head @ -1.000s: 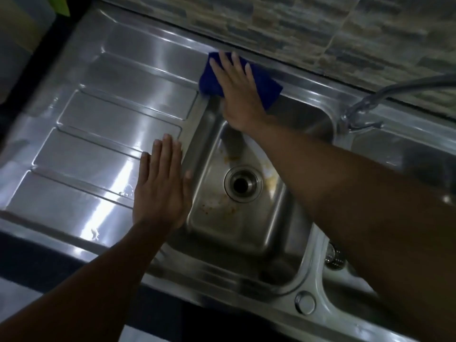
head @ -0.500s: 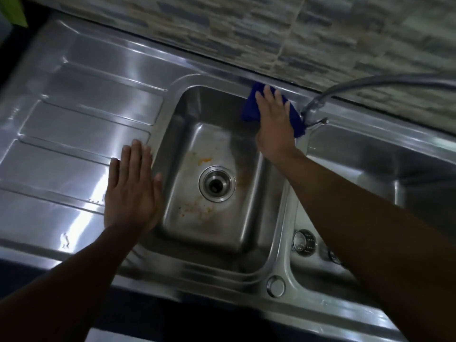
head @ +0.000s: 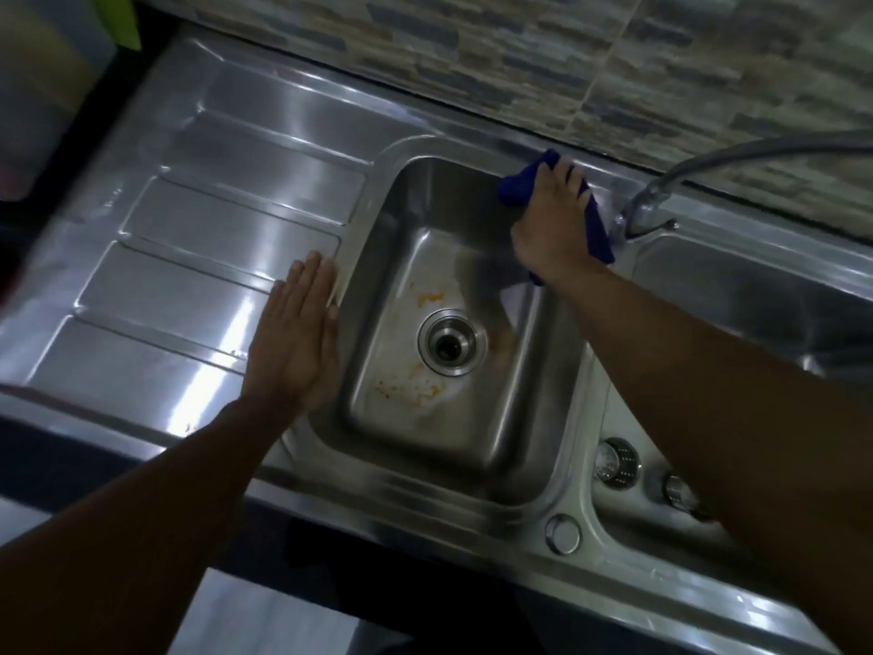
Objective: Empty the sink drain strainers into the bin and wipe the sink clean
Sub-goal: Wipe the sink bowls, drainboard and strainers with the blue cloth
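Observation:
A steel double sink (head: pixel 477 479) lies below me. Its left basin has orange stains around an open drain (head: pixel 452 341). My right hand (head: pixel 552 229) presses a blue cloth (head: pixel 597 229) flat against the basin's back right corner, fingers straight, near the tap. My left hand (head: pixel 297 342) rests flat, fingers straight, on the drainboard (head: pixel 198 257) at the basin's left rim. Two metal strainers (head: pixel 615 463) (head: pixel 675 491) lie in the right basin (head: pixel 737 295), the second partly hidden by my right forearm.
A grey tap (head: pixel 647 203) with a long spout rises between the two basins at the back. A tiled wall (head: pixel 519 54) runs behind the sink. A round overflow cap (head: pixel 563 533) sits on the front rim. Something green (head: pixel 127 21) stands at the far left.
My right hand has slid the blue cloth to the right along the back rim, from the basin's left corner to its right corner by the tap. My left hand stays flat on the drainboard.

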{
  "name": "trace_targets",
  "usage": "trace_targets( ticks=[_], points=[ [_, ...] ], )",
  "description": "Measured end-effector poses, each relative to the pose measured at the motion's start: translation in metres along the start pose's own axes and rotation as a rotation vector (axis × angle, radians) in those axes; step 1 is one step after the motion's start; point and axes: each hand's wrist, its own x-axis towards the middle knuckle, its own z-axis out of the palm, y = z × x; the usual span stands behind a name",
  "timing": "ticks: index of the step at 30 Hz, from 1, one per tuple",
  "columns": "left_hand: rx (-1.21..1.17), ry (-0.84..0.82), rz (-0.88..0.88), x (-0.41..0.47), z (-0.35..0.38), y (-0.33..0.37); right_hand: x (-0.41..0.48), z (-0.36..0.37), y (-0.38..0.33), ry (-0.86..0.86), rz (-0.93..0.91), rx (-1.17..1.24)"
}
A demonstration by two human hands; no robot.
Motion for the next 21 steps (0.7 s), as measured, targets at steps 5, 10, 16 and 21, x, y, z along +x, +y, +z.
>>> trace_targets(
  ticks=[5,10,16,21],
  points=[
    [0.082,0.005,-0.001,-0.018,-0.027,-0.041,0.024,0.014,-0.07,-0.168,-0.251,0.081],
    [0.265,0.052,-0.005,-0.045,-0.03,-0.076,0.024,0.031,-0.114,-0.264,-0.466,0.123],
    [0.227,-0.018,-0.009,-0.042,-0.03,-0.078,-0.062,0.048,-0.119,-0.287,-0.642,0.283],
    [0.205,-0.038,-0.024,-0.042,-0.033,-0.073,-0.163,0.067,-0.113,-0.392,-0.803,0.424]
  ],
)
